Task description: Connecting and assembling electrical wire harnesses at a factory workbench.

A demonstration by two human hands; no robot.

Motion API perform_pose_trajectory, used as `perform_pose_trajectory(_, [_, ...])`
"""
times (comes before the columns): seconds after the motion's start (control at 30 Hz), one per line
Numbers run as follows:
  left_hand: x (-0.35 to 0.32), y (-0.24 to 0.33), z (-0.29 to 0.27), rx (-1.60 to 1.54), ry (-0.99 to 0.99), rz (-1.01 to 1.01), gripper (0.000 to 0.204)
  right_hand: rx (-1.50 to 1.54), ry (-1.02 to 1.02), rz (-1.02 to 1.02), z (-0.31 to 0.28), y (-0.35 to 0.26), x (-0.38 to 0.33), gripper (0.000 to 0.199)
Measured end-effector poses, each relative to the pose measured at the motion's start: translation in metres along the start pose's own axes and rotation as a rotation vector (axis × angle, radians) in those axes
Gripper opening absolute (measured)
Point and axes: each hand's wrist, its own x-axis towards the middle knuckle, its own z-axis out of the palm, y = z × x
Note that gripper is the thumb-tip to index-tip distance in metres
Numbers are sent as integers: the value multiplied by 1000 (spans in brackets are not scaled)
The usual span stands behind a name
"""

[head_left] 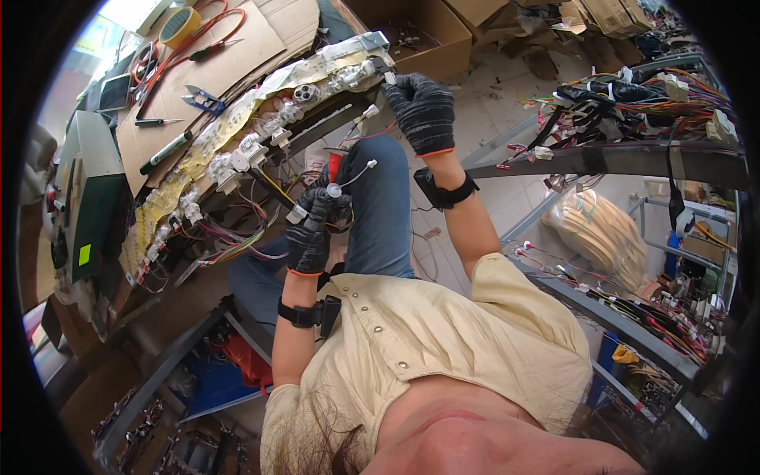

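Observation:
My left hand (310, 229), in a dark knit glove, is closed on a bundle of thin wires. A white connector (297, 214) on a yellow and black lead shows at its fingers. A red piece (333, 168) and a lead with a small white plug (371, 164) stick up beside that hand. My right hand (419, 111), gloved alike, pinches a small white connector (389, 77) at the far right end of a long board (261, 111). White connector holders (249, 150) line this board over yellowish taped paper. Another white plug (370, 112) hangs just below the right hand.
Behind the board, cardboard (253, 39) carries blue snips (203, 100), a marker (165, 153), a screwdriver (209, 51) and a yellow tape roll (180, 28). An open carton (427, 47) stands beyond. On my right, metal racks (617, 161) hold wire harnesses (625, 103); a plastic-wrapped bundle (598, 233) lies between.

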Motion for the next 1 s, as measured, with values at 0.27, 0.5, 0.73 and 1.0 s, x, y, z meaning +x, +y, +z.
perform_pose_trajectory(0.27, [-5, -7, 2, -13, 34, 101, 20, -241, 17, -124, 5, 0, 9, 16])
perform_pose_trajectory(0.5, [0, -17, 15, -104, 132, 130, 17, 1254, 159, 705, 41, 18, -72, 30])
perform_pose_trajectory(0.73, [-3, -32, 15, 273, 240, 208, 19, 1479, -149, 749, 39, -33, -63, 34])
perform_pose_trajectory(1.0, [-10, -22, 21, 91, 410, 268, 14, 1174, -394, 757, 37, -12, -24, 24])
